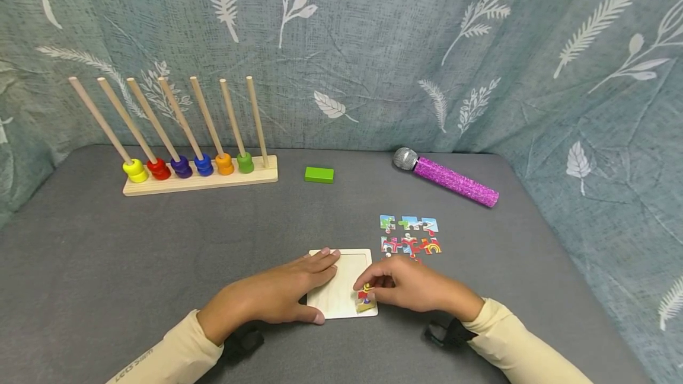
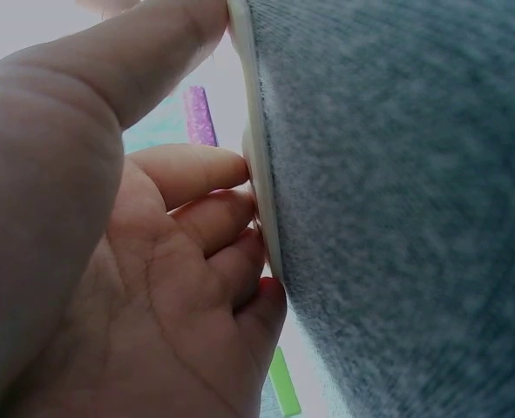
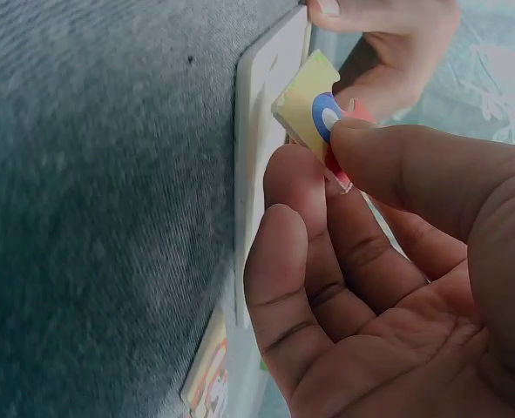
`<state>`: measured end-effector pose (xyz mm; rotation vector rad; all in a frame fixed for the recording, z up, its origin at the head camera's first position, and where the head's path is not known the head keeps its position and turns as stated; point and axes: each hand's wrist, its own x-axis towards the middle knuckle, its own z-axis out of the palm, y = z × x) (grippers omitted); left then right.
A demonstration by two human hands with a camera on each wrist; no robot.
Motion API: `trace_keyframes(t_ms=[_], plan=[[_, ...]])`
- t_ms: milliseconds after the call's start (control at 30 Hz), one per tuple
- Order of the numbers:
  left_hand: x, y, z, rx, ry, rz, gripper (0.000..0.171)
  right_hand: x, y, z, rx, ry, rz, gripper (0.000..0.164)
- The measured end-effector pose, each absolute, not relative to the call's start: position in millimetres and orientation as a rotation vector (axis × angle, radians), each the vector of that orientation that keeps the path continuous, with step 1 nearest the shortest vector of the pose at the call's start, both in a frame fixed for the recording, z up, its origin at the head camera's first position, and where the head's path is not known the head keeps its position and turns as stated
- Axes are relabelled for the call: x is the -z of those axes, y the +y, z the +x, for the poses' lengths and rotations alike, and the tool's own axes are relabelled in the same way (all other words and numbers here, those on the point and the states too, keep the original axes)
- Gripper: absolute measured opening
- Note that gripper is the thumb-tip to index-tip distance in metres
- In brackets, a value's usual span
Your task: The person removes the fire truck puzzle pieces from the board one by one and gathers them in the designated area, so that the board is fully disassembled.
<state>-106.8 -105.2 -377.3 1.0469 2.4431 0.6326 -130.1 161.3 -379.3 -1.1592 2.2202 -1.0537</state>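
A pale wooden puzzle tray point(image 1: 341, 280) with a raised border lies flat on the grey table. My left hand point(image 1: 290, 289) rests on its left side, fingers stretched over the far edge and thumb at the near edge. Between thumb and fingers my right hand point(image 1: 408, 283) pinches a puzzle piece point(image 1: 365, 298), tilted over the tray's near right corner. In the right wrist view the puzzle piece point(image 3: 314, 104) shows yellow, blue and red printing. Several loose puzzle pieces point(image 1: 409, 245) lie in rows beyond the right hand, which partly hides the nearest ones.
A wooden peg stacker point(image 1: 200, 185) with coloured rings stands at the back left. Right of it lies a green block point(image 1: 319, 175). A glittery purple microphone point(image 1: 453, 179) lies at the back right, before a patterned curtain point(image 1: 341, 52).
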Motion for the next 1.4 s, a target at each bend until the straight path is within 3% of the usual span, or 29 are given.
trace_keyframes(t_ms=[433, 1000, 1400], plan=[[378, -104, -107, -0.629, 2.432, 1.036, 0.080, 376, 179, -133, 1.112, 2.236, -1.228, 0.022], [378, -105, -107, -0.627, 2.444, 1.054, 0.080, 375, 199, -137, 1.175, 2.246, -1.111, 0.026], [378, -105, -106, -0.641, 2.446, 1.070, 0.079, 366, 216, -147, 1.229, 2.350, -1.050, 0.020]])
